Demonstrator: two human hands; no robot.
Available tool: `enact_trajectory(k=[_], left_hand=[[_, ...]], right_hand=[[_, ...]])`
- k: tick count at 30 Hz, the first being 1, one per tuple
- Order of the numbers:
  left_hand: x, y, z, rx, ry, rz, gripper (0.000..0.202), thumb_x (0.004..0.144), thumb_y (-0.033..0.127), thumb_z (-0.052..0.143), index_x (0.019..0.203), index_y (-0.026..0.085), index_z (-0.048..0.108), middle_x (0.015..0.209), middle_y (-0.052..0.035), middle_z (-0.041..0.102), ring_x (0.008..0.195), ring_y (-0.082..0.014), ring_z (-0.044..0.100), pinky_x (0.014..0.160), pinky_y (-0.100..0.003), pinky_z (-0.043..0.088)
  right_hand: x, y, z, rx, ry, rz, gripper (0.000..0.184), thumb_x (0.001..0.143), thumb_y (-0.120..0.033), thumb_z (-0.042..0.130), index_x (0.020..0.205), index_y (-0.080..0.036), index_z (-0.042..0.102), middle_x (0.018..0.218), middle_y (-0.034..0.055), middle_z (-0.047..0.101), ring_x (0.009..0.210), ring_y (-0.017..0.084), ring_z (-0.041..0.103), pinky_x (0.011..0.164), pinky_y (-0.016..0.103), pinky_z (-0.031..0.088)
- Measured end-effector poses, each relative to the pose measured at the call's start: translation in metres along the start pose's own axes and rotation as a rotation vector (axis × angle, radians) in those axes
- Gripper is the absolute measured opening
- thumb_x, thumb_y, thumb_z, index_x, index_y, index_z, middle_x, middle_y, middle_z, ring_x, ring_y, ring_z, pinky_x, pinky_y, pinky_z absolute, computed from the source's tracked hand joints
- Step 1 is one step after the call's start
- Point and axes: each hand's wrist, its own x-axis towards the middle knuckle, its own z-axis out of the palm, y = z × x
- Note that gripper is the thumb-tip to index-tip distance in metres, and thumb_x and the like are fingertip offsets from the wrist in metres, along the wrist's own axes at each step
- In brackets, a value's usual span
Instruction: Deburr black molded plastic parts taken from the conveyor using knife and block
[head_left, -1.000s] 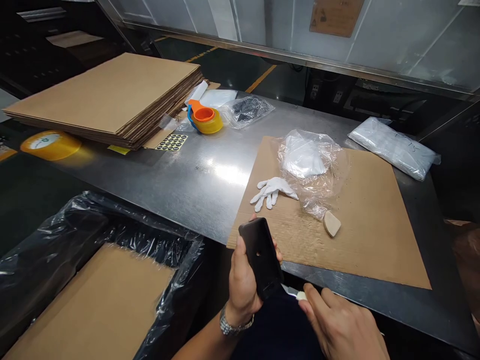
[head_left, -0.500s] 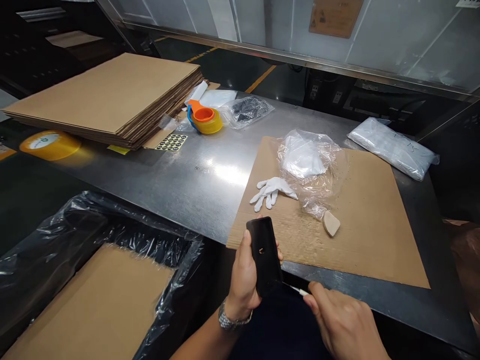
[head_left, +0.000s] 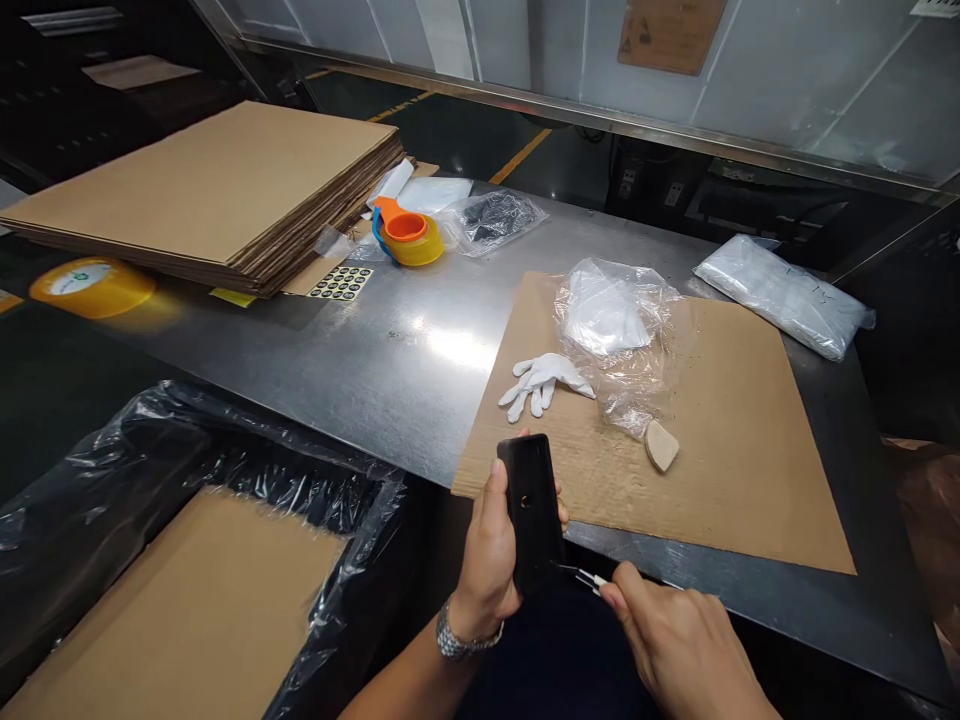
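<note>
My left hand (head_left: pixel 487 545) is wrapped around a black rectangular shallow case (head_left: pixel 531 515), held up tilted in front of the table edge. A small coppery spot shows inside the case. Pinched in my right hand (head_left: pixel 679 625) is a thin tool with a white handle (head_left: pixel 600 583) and a slender metal tip. That tip reaches the lower right edge of the case; whether it touches cannot be made out. A white glove (head_left: pixel 545 384) lies on the cardboard sheet (head_left: pixel 720 400) just beyond the case, near a beige wedge-shaped block (head_left: pixel 661 446).
Clear plastic bags (head_left: pixel 619 310) lie on the cardboard, and a wrapped packet (head_left: pixel 784 296) is at the right. Tape with an orange dispenser (head_left: pixel 409 232), a sticker sheet (head_left: pixel 341 284), stacked cardboard (head_left: pixel 217 180) and a yellow tape roll (head_left: pixel 94 288) sit left. A black-lined box (head_left: pixel 352 520) stands lower left.
The tool's tip has turned slightly and shifted a little left over the case's lower right edge. The case has tilted very slightly in my left hand.
</note>
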Motion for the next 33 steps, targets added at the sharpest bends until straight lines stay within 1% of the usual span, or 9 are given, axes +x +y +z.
enact_trajectory(k=[6,9,11,16,19,22,26,30,33], left_hand=[[0.000,-0.001,0.002,0.024,0.004,0.071,0.057,0.082,0.051,0.048,0.131,0.022,0.041,0.070,-0.0017,0.064,0.053,-0.0147,0.059,0.052,-0.028,0.050],[-0.001,-0.003,-0.001,0.074,-0.008,0.140,0.062,0.079,0.052,0.051,0.131,0.019,0.041,0.072,-0.0038,0.066,0.055,-0.0165,0.061,0.053,-0.029,0.051],[-0.002,-0.004,-0.003,0.095,-0.041,0.179,0.065,0.078,0.053,0.053,0.131,0.018,0.042,0.074,-0.0053,0.066,0.060,-0.0184,0.062,0.055,-0.030,0.051],[0.004,-0.003,-0.002,-0.042,-0.143,0.127,0.056,0.083,0.053,0.045,0.130,0.023,0.042,0.072,-0.0034,0.065,0.058,-0.0160,0.060,0.054,-0.028,0.050],[0.011,0.000,-0.003,-0.165,-0.105,-0.058,0.046,0.084,0.052,0.043,0.108,0.016,0.059,0.071,-0.0044,0.064,0.056,-0.0134,0.059,0.051,-0.024,0.049],[0.017,0.002,-0.004,-0.192,-0.041,-0.227,0.050,0.085,0.052,0.040,0.079,0.009,0.064,0.067,-0.0069,0.063,0.054,-0.0128,0.059,0.048,-0.022,0.048],[0.019,0.004,-0.001,-0.220,-0.037,-0.346,0.049,0.088,0.048,0.036,0.074,0.009,0.063,0.066,-0.0060,0.063,0.051,-0.0122,0.059,0.047,-0.023,0.049],[0.016,0.002,0.004,-0.233,-0.063,-0.505,0.048,0.088,0.046,0.036,0.071,0.008,0.062,0.063,-0.0051,0.062,0.047,-0.0118,0.058,0.045,-0.022,0.049],[0.015,-0.004,0.003,-0.217,-0.108,-0.576,0.049,0.087,0.048,0.038,0.073,0.008,0.063,0.063,-0.0063,0.064,0.048,-0.0137,0.060,0.046,-0.024,0.049]], right_hand=[[-0.002,-0.005,0.006,-0.074,0.011,0.018,0.042,0.099,-0.032,0.015,0.067,-0.021,0.041,0.038,-0.0064,0.050,0.025,0.012,0.049,0.038,0.027,0.008],[-0.002,-0.002,0.014,0.028,-0.086,0.103,0.044,0.098,-0.037,0.015,0.070,-0.021,0.045,0.040,-0.0045,0.054,0.027,0.013,0.050,0.038,0.026,0.010],[-0.002,0.002,0.020,0.279,-0.239,0.219,0.047,0.097,-0.044,0.016,0.069,-0.021,0.045,0.043,-0.0032,0.054,0.033,0.012,0.051,0.037,0.023,0.016],[-0.005,0.005,0.034,1.421,-0.841,0.573,0.051,0.089,-0.061,0.023,0.069,-0.019,0.045,0.036,-0.0089,0.039,0.025,0.005,0.026,0.028,0.015,0.020],[-0.009,0.010,0.037,1.681,-0.814,0.629,0.052,0.087,-0.062,0.028,0.070,-0.018,0.047,0.034,-0.0095,0.037,0.024,0.004,0.022,0.028,0.014,0.017],[-0.010,0.034,0.036,1.419,-0.447,0.693,0.053,0.091,-0.057,0.020,0.080,-0.016,0.051,0.041,-0.0073,0.043,0.030,0.006,0.033,0.034,0.016,0.027],[-0.011,0.092,0.043,0.386,0.022,0.625,0.042,0.095,-0.043,0.023,0.090,-0.017,0.056,0.061,-0.0008,0.055,0.048,0.011,0.051,0.045,0.020,0.036],[-0.013,0.128,0.056,0.007,0.164,0.646,0.031,0.091,-0.033,0.037,0.096,-0.015,0.062,0.075,0.0077,0.057,0.060,0.017,0.051,0.050,0.025,0.032],[-0.010,0.120,0.051,-0.083,0.238,0.605,0.031,0.088,-0.033,0.045,0.103,-0.013,0.063,0.084,0.0120,0.055,0.077,0.024,0.049,0.061,0.033,0.037]])
